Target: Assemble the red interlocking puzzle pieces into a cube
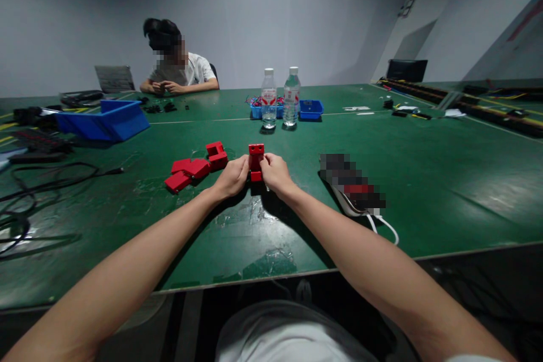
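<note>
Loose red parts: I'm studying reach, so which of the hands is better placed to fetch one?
Probably the left hand: it is nearer the loose parts; the right hand lies beyond the held part.

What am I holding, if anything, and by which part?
A red block-shaped piece with two dark spots on its upper end; your left hand and right hand hold its middle from opposite sides.

No text legible, red-printed left bottle label, right bottle label, both too small to read
</note>
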`<action>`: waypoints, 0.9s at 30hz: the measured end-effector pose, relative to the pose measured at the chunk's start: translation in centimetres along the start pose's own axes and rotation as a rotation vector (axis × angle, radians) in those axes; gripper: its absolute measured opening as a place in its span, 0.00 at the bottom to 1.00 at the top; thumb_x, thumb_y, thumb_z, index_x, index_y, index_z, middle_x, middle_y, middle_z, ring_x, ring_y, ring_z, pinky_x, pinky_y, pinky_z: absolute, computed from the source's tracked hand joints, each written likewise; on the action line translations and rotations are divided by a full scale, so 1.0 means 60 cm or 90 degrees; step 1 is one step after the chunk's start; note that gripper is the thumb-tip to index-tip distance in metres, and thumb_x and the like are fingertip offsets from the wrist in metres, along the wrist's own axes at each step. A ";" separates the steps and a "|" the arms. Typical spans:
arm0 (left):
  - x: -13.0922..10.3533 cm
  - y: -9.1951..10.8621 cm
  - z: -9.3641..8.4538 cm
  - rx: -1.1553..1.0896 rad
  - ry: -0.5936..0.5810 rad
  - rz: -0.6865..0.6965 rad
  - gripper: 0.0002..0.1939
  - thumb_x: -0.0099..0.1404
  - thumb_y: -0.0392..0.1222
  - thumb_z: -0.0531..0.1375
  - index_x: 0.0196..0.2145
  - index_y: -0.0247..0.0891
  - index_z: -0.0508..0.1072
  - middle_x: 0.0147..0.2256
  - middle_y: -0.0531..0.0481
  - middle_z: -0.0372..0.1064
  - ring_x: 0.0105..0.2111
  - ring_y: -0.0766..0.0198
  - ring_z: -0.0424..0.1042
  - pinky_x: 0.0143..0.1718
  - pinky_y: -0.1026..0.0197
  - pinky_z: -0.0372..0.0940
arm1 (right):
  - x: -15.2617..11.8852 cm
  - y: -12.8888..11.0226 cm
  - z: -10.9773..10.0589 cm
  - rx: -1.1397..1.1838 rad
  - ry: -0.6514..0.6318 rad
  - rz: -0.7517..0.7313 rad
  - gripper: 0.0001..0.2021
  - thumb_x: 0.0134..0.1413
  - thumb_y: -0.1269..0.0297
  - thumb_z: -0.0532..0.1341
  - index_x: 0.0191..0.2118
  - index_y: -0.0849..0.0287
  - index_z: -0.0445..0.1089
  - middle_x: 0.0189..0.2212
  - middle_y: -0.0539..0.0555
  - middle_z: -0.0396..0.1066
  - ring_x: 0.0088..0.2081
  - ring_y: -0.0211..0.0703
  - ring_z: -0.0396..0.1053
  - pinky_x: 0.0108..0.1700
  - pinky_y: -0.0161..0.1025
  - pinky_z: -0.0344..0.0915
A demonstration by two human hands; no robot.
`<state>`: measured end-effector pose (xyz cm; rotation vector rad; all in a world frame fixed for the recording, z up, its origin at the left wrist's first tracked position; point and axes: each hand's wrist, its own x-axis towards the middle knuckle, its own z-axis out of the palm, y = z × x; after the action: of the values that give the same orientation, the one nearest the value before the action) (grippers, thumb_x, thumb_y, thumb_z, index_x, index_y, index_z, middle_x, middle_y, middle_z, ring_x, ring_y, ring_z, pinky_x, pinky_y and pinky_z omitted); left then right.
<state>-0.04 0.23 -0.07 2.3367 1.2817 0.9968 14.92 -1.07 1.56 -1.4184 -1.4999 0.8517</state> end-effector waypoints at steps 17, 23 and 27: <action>0.004 -0.009 0.003 -0.042 -0.020 -0.023 0.26 0.71 0.57 0.41 0.35 0.36 0.69 0.33 0.44 0.74 0.34 0.56 0.72 0.39 0.56 0.67 | 0.001 0.005 0.003 0.008 0.008 0.019 0.12 0.65 0.65 0.55 0.36 0.61 0.75 0.35 0.55 0.78 0.35 0.41 0.70 0.37 0.34 0.61; 0.004 -0.008 0.003 -0.036 -0.023 -0.024 0.25 0.71 0.57 0.40 0.35 0.37 0.68 0.32 0.44 0.73 0.34 0.56 0.72 0.40 0.56 0.66 | 0.002 0.010 0.005 0.024 0.009 0.015 0.13 0.65 0.63 0.55 0.36 0.61 0.74 0.34 0.55 0.77 0.34 0.41 0.70 0.35 0.34 0.61; 0.004 -0.005 0.004 -0.035 -0.017 -0.023 0.25 0.71 0.56 0.40 0.35 0.37 0.69 0.33 0.44 0.73 0.35 0.56 0.72 0.40 0.55 0.66 | 0.001 0.009 0.005 0.022 0.012 0.017 0.12 0.65 0.64 0.55 0.35 0.61 0.74 0.34 0.55 0.77 0.34 0.40 0.69 0.35 0.34 0.60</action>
<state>0.02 0.61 -0.27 2.2706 1.2656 0.9735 14.87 -0.92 0.96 -1.4189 -1.4489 0.8748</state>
